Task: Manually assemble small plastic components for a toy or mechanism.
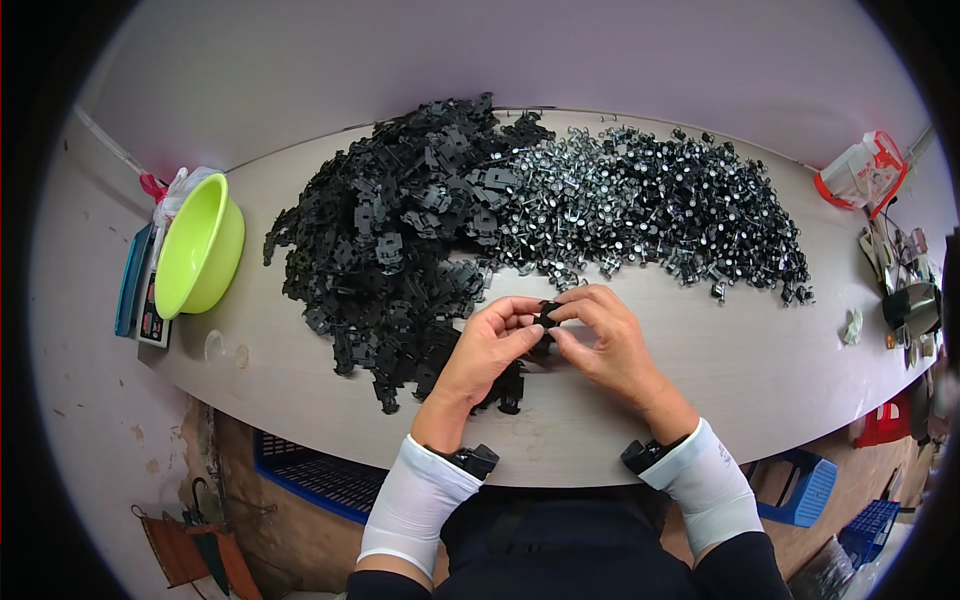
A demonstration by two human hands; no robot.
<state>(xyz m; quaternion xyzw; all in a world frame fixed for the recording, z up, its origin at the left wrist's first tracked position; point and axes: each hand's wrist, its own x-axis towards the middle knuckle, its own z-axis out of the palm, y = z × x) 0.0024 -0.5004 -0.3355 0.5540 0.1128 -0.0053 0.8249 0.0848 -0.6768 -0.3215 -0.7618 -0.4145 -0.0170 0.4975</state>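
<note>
My left hand (490,345) and my right hand (605,335) meet over the front middle of the table, fingertips pinched together on one small black plastic part (546,318). Both wrists wear white sleeves and a black band. Just behind and left of my left hand lies a big heap of flat black plastic pieces (400,230). To its right spreads a heap of black parts with shiny metal bits (660,205).
A lime-green basin (200,250) stands at the table's left end beside a small scale (140,290). A red and white container (865,170) and clutter sit at the right end. Blue crates (320,480) and a blue stool (805,490) are under the light table (760,370).
</note>
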